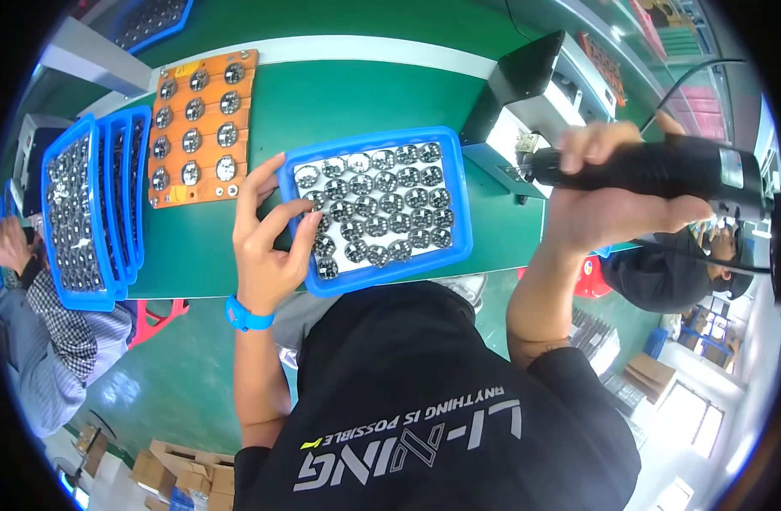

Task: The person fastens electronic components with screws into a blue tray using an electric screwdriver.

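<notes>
A blue tray (464, 204) on the green bench holds rows of small round circuit boards (392, 203) on a white base. At its left side is my left hand (267, 238), a blue band round the wrist. Thumb and index finger are pinched on a round circuit board (318, 201) in the tray's left column, while another finger reaches over the rim. My right hand (591, 192), raised to the right of the tray, is wrapped round a black electric screwdriver (654, 173). The screwdriver lies roughly level, its narrower end pointing left.
An orange fixture plate (179, 132) carrying several round boards lies left of the tray. Beyond it, filled blue trays (67, 213) stand tilted together. A black and white machine (527, 111) stands at the back right. Co-workers sit on both sides.
</notes>
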A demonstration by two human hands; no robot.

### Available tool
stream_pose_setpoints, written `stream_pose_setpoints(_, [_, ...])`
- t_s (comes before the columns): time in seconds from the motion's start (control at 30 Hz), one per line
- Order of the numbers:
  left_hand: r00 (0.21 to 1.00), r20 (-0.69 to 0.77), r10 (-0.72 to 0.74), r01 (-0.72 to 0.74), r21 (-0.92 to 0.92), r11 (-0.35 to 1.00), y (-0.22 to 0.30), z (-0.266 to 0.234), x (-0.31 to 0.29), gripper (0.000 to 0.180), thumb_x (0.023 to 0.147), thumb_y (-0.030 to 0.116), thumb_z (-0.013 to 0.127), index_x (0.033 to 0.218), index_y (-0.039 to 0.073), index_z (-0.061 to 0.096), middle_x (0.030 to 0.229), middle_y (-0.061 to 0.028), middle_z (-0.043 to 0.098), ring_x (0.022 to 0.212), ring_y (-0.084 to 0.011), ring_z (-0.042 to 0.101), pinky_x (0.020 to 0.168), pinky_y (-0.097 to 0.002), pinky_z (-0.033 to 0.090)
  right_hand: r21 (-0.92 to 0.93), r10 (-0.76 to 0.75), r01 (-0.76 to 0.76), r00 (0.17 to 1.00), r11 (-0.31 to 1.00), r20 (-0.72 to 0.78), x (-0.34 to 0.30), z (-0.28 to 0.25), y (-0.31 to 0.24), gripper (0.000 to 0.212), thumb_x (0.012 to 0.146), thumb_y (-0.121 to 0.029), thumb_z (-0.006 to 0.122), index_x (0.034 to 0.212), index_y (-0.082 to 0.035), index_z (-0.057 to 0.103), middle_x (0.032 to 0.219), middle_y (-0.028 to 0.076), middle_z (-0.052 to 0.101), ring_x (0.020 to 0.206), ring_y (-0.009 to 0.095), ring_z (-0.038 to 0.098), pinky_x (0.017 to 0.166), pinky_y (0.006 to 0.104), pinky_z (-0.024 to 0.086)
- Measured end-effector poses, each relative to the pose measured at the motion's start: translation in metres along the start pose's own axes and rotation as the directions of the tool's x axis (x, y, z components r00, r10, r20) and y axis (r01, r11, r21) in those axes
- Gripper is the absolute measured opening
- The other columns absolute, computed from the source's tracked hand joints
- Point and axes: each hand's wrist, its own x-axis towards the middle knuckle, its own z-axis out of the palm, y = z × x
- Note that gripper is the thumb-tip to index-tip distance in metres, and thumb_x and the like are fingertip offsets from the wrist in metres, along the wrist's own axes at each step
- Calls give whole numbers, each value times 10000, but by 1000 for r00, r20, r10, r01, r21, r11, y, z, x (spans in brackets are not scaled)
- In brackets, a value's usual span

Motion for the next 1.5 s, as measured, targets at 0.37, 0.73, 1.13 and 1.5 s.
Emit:
stream_pose_setpoints(0.37, [999, 29, -23, 24, -32, 999, 0, -1, -1, 186, 774, -27, 576, 920, -29, 691, 1341, -215, 518, 1108, -350, 578, 935, -417, 477, -376, -41, -18, 988, 926, -150, 2, -45, 13, 787, 859, -828, 318, 1158, -108, 429, 586, 80, 482, 455, 205, 438, 488, 338, 393])
stream_pose_setpoints(0.73, [996, 67, -60, 67, -120, 990, -7, -5, -5, 285, 712, -41, 476, 931, -80, 655, 1360, -224, 488, 1115, -363, 563, 948, -442, 474, 198, 191, -230, 962, 953, 197, -37, 33, 29, 963, 758, -933, 254, 1240, -116, 416, 572, 93, 491, 418, 212, 445, 461, 357, 404])
stream_pose_setpoints(1.13, [1000, -7, -17, 16, -87, 996, -7, -7, -5, 294, 693, -66, 488, 914, -71, 683, 1300, -226, 538, 1098, -370, 598, 937, -429, 496, -17, 383, -404, 853, 915, 355, -87, 105, 95, 925, 750, -899, 400, 1178, -80, 354, 587, 103, 532, 437, 197, 488, 464, 311, 440])
stream_pose_setpoints(1.5, [999, -54, -6, 2, -74, 997, -5, -2, -3, 148, 716, -44, 620, 853, -61, 674, 1288, -220, 553, 1039, -364, 619, 917, -431, 508, 0, 348, -382, 843, 924, 411, -96, 106, 104, 871, 773, -829, 512, 1162, -61, 375, 593, 93, 545, 455, 171, 501, 477, 303, 453])
